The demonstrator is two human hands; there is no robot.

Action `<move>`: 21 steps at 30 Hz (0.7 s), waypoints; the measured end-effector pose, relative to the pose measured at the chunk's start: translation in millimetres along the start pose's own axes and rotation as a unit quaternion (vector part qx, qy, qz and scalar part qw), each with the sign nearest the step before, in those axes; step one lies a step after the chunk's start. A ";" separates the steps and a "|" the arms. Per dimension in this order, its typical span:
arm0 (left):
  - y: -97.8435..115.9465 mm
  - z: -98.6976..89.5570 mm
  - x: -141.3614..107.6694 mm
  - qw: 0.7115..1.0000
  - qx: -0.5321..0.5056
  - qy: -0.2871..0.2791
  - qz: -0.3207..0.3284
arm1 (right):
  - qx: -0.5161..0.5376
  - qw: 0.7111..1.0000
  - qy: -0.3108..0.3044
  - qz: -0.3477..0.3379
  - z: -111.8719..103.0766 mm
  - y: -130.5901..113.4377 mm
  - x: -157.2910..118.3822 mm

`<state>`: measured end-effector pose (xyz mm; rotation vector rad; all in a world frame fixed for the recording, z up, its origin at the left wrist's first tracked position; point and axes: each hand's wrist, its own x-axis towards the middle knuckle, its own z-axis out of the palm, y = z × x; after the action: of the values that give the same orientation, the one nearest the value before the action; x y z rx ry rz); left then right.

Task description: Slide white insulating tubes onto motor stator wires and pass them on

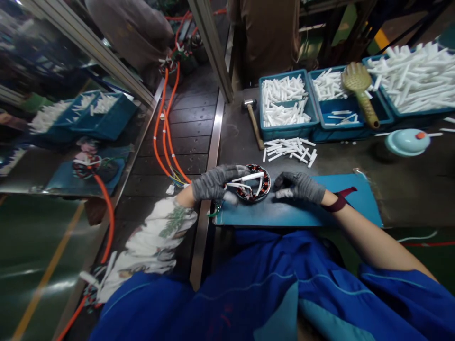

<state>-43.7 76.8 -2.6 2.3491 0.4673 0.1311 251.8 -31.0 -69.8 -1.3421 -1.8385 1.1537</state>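
Note:
A ring-shaped motor stator (266, 188) with dark windings and orange-red marks stands over the blue mat (341, 208). White sleeve tubes (253, 176) and white leads cross its opening. My left hand (213, 183), in a grey glove, grips the stator's left side, fingers along the top and thumb low at the front. Just right of the ring is my right hand (298, 187), also gloved, a small gap from it. Its fingers are bent, with thumb and fingertips a little apart and nothing visible between them. Loose white tubes (289, 150) lie beyond the mat.
Blue bins (289, 127) of white tubes line the back right, with a yellowish scoop (359, 87) across one. A hammer (253, 123) lies left of them; a light-blue round container (407, 142) stands right. Orange cables (167, 128) run along the slatted conveyor (190, 163) at left.

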 end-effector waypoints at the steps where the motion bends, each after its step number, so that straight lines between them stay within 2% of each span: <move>1: -5.6 4.4 -10.1 1.000 -0.018 -0.001 -0.003 | -0.024 1.000 0.001 -0.001 8.0 0.7 -1.9; 3: -7.8 20.2 -21.4 0.998 0.016 0.010 -0.064 | -0.087 0.996 0.019 -0.001 22.1 2.0 -1.3; 5: 3.3 41.5 -20.7 0.978 0.115 0.026 -0.172 | -0.143 0.989 0.035 0.008 27.4 4.0 2.6; 7: 23.4 61.3 -10.6 0.939 0.210 0.030 -0.272 | -0.192 0.981 0.031 0.015 20.5 7.8 8.8; 9: 43.6 73.0 5.1 0.912 0.248 0.035 -0.324 | -0.261 0.964 0.050 0.017 5.0 12.4 18.4; 12: 57.6 70.5 29.7 0.917 0.216 0.065 -0.329 | -0.384 0.920 0.076 0.020 -17.3 17.0 42.0; 15: 51.1 55.0 40.1 0.930 0.178 0.079 -0.312 | -0.464 0.885 0.031 0.030 -22.7 17.5 68.4; 17: 42.5 47.3 35.1 0.928 0.206 0.074 -0.300 | -0.482 0.875 0.006 0.039 -18.4 17.2 80.2; 21: 26.9 47.4 16.4 0.932 0.278 0.023 -0.230 | -0.482 0.875 0.016 0.044 -7.8 18.1 83.6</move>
<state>-9.9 34.3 -19.6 2.6990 1.1939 -0.1938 239.2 52.6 -85.3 -1.9361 -2.4601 0.1596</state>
